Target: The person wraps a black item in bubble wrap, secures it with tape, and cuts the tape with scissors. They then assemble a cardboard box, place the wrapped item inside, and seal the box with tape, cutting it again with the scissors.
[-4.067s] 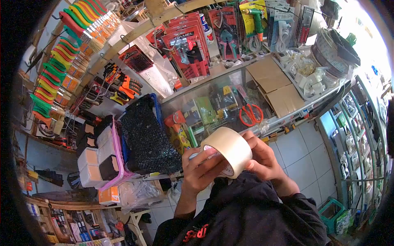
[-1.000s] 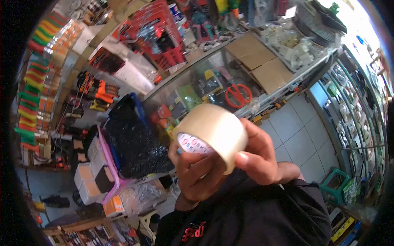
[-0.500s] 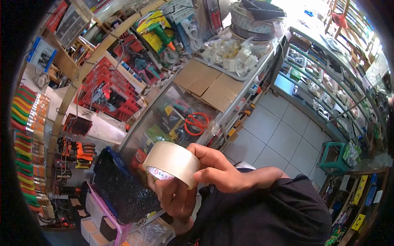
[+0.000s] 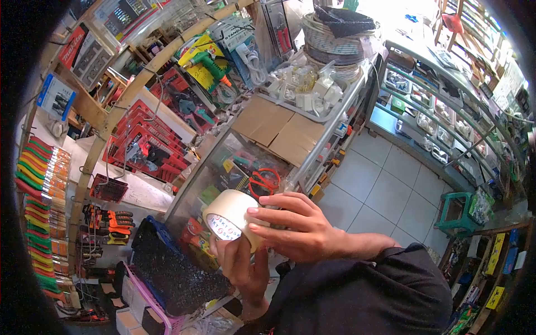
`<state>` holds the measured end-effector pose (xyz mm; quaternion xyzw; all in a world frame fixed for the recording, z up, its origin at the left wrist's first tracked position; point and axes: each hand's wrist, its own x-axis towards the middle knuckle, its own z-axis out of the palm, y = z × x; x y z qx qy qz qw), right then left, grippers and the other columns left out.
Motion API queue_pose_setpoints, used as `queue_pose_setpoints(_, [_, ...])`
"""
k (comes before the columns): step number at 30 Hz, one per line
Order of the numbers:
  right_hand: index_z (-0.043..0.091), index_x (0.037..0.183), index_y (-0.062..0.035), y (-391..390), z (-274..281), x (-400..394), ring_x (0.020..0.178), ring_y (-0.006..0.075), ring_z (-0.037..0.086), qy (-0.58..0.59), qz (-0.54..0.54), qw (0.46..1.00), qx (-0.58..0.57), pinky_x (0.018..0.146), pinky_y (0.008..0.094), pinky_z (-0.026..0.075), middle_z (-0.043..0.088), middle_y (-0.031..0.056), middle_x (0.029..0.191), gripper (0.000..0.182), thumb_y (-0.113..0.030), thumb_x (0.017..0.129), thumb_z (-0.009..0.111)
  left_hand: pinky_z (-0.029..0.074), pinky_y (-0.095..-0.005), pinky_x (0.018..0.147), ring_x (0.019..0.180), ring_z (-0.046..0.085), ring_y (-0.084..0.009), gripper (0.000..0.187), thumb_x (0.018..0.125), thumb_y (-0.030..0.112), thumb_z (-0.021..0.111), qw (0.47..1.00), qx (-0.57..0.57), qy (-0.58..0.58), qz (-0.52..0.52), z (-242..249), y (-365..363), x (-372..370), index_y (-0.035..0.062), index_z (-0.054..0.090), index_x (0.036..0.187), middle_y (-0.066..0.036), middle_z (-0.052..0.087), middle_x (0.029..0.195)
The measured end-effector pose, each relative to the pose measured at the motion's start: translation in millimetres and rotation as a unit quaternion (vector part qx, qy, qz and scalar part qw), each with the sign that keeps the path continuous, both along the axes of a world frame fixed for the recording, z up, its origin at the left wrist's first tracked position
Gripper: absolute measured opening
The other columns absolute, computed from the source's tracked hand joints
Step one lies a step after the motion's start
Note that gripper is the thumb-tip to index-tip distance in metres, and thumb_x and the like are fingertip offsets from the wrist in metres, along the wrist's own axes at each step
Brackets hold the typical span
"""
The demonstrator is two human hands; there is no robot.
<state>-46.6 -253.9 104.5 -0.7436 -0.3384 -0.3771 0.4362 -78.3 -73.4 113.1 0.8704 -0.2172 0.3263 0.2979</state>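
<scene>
A wide roll of pale, clear-looking tape [image 4: 230,204] is held up in front of the glass counter, its printed inner core facing the camera. My left hand [image 4: 240,268] grips the roll from below, with some fingers hidden behind or inside it. Against the roll's right side, my right hand [image 4: 298,226] rests its outstretched, slightly spread fingertips on the tape surface.
Behind the roll stands a glass counter with cardboard [image 4: 273,127] and a tray of bagged fittings [image 4: 307,89] on top. Brushes [image 4: 42,184] and gloves [image 4: 117,223] hang at left. A green stool [image 4: 455,212] stands on the tiled floor [image 4: 374,184].
My right hand has gone from a bent thumb-and-finger hold to outstretched fingers on the roll. The roll has turned, showing more of its core. The camera view has shifted slightly.
</scene>
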Motion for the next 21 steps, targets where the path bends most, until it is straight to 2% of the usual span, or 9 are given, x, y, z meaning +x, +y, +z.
queue_pose_setpoints(4, [0.072, 0.121, -0.0107, -12.4, -12.2, 6.2, 0.121, 0.0295, 0.064, -0.055, -0.026, 0.998, -0.008, 0.098, 0.0454, 0.05, 0.067, 0.0068, 0.135, 0.035, -0.013, 0.085, 0.07, 0.038, -0.066, 0.101, 0.112, 0.062, -0.0399, 0.035, 0.095, 0.021, 0.071, 1.0, -0.001, 0.025, 0.002, -1.1, -13.7, 1.9, -0.006, 0.068, 0.117, -0.014, 0.066, 0.112])
queue_pose_setpoints(8, [0.074, 0.112, -0.0109, -21.2, -19.5, 11.2, 0.121, 0.0296, 0.063, -0.094, -0.011, 0.995, -0.014, 0.099, 0.0472, 0.049, 0.067, 0.0071, 0.133, 0.026, -0.016, 0.087, 0.068, 0.038, -0.0655, 0.102, 0.115, 0.061, -0.0403, 0.035, 0.095, 0.02, 0.071, 0.999, -0.022, 0.039, 0.01, -7.7, -22.2, 2.8, -0.0063, 0.068, 0.119, -0.016, 0.067, 0.115])
queue_pose_setpoints(11, [0.078, 0.109, -0.0103, -28.3, -12.0, 14.5, 0.115, 0.0264, 0.067, -0.087, -0.015, 0.996, -0.018, 0.096, 0.0417, 0.051, 0.074, 0.0082, 0.12, 0.024, -0.013, 0.085, 0.074, 0.037, -0.0654, 0.102, 0.114, 0.061, -0.0409, 0.035, 0.095, 0.018, 0.07, 0.998, -0.027, 0.052, 0.006, -9.3, -28.8, 5.8, -0.0064, 0.067, 0.12, -0.018, 0.067, 0.114])
queue_pose_setpoints(13, [0.077, 0.112, -0.0092, -30.6, -7.6, 16.6, 0.107, 0.0236, 0.07, -0.066, 0.0, 0.997, 0.027, 0.095, 0.0406, 0.053, 0.076, 0.0076, 0.112, 0.027, -0.011, 0.085, 0.077, 0.037, -0.065, 0.103, 0.114, 0.061, -0.0416, 0.035, 0.095, 0.018, 0.069, 0.998, -0.026, 0.065, -0.003, -8.6, -33.3, 7.7, -0.0066, 0.067, 0.12, -0.018, 0.067, 0.114])
queue_pose_setpoints(15, [0.076, 0.114, -0.0092, -31.8, -9.8, 20.4, 0.101, 0.0222, 0.072, -0.055, 0.012, 0.995, 0.081, 0.094, 0.0399, 0.054, 0.076, 0.0068, 0.108, 0.031, -0.01, 0.084, 0.08, 0.045, -0.055, 0.096, 0.107, 0.065, -0.0386, 0.041, 0.097, 0.025, 0.069, 0.998, -0.012, 0.062, -0.012, -11.2, -36.2, 10.1, -0.0061, 0.067, 0.123, -0.02, 0.069, 0.112])
queue_pose_setpoints(16, [0.075, 0.114, -0.0058, -35.1, -5.4, 19.1, 0.095, 0.0218, 0.073, -0.044, 0.014, 0.995, 0.092, 0.092, 0.0394, 0.055, 0.077, 0.0058, 0.102, 0.032, -0.008, 0.083, 0.082, 0.049, -0.0501, 0.092, 0.103, 0.067, -0.0371, 0.044, 0.098, 0.029, 0.068, 0.998, -0.004, 0.061, -0.015, -12.8, -37.4, 11.0, -0.0059, 0.066, 0.124, -0.02, 0.07, 0.11])
queue_pose_setpoints(19, [0.07, 0.123, -0.0009, -38.6, -1.4, 15.0, 0.094, 0.0224, 0.072, 0.035, -0.005, 0.993, 0.11, 0.09, 0.0394, 0.055, 0.077, 0.0053, 0.099, 0.044, -0.009, 0.083, 0.083, 0.034, -0.0638, 0.106, 0.113, 0.06, -0.0424, 0.038, 0.097, 0.022, 0.066, 0.992, -0.041, 0.119, -0.026, -19.8, -39.9, 9.6, -0.0062, 0.066, 0.123, -0.018, 0.067, 0.115])
queue_pose_setpoints(20, [0.057, 0.139, 0.003, -40.8, -1.5, 15.6, 0.091, 0.021, 0.072, 0.057, 0.019, 0.991, 0.12, 0.092, 0.0399, 0.053, 0.077, 0.0046, 0.095, 0.064, -0.01, 0.082, 0.083, 0.038, -0.0595, 0.102, 0.109, 0.062, -0.0403, 0.041, 0.098, 0.025, 0.066, 0.994, -0.024, 0.099, -0.024, -20.8, -40.6, 11.7, -0.0064, 0.066, 0.124, -0.019, 0.068, 0.112])
queue_pose_setpoints(21, [0.052, 0.143, 0.0028, -42.1, -1.9, 16.3, 0.091, 0.0202, 0.072, 0.065, 0.024, 0.99, 0.126, 0.092, 0.04, 0.052, 0.077, 0.0042, 0.095, 0.07, -0.01, 0.082, 0.084, 0.042, -0.0551, 0.098, 0.105, 0.064, -0.0383, 0.044, 0.099, 0.028, 0.066, 0.997, -0.007, 0.08, -0.021, -21.6, -40.3, 13.8, -0.0065, 0.065, 0.126, -0.02, 0.069, 0.11])
